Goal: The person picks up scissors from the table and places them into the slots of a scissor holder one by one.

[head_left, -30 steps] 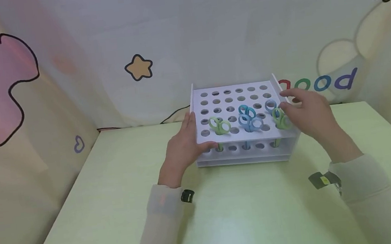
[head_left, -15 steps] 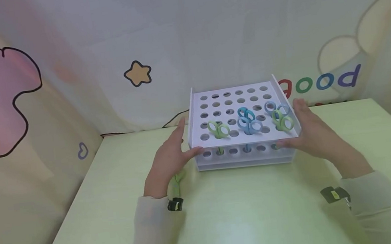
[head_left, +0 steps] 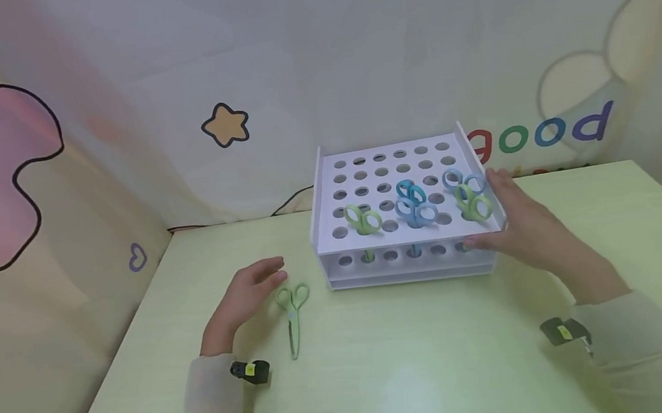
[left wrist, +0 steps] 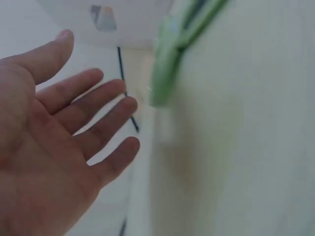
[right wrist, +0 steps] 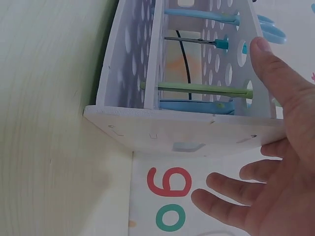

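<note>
A white rack [head_left: 409, 277] with rows of round holes stands at the back of the table. Several scissors hang in it, handles up: green scissors [head_left: 363, 221] at the left, light blue scissors [head_left: 417, 213] and teal scissors [head_left: 410, 189] mid-rack, more at the right. My right hand [head_left: 523, 229] is at the rack's right side, thumb by the front edge and extended fingers [right wrist: 236, 189] beside the side panel. On the table lie loose green scissors [head_left: 292, 316], handles away from me. Just left of these handles, my left hand [head_left: 243, 297] hovers with spread fingers, holding nothing.
A pale green table [head_left: 398, 362] carries everything. Behind it hangs a printed curtain [head_left: 170, 82] with a star and coloured letters. A thin dark cord [head_left: 291, 201] runs behind the rack's left side.
My left hand has left the rack's left side and moved left and toward me, uncovering the loose green scissors. My right hand went from the rack's top right to its front right corner.
</note>
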### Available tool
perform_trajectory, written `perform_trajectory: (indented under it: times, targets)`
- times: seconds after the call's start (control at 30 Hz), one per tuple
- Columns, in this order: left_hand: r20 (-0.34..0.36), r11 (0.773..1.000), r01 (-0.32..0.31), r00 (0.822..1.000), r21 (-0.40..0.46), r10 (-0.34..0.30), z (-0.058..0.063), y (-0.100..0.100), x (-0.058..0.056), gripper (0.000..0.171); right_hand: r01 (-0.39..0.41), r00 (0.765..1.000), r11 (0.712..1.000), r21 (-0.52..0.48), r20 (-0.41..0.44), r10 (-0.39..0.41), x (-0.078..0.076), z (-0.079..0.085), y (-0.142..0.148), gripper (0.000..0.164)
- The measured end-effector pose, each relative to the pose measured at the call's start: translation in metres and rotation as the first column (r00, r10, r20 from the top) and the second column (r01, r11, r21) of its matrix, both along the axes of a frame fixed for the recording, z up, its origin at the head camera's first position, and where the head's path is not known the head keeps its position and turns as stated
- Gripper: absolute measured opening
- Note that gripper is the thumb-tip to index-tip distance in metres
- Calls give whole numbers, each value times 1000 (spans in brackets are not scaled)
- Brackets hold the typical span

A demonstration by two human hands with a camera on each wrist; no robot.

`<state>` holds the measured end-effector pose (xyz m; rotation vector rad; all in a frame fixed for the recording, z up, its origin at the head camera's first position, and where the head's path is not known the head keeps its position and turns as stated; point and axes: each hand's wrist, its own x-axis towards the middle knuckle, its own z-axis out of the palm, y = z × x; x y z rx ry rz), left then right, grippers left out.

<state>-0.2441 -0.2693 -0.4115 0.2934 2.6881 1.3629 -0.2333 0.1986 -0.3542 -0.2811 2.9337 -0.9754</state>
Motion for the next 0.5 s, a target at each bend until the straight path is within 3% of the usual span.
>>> perform_trajectory:
  times: [0.17,0.33,0.5]
  targets:
    - [80,997,79,994,-10,-77,-15,-13,0,50,1,1000,1000,-20,9,-1,1,0,-2,132]
    - [121,984,139,985,-109,-126,-18,-16,2,61,-4,1000,1000,-27,6,4,1,-1,-2,130]
    - [112,970,156,984,-188,-137,-17,-9,1,52,-2,1000,999,-35,11,2,0,-3,0,129]
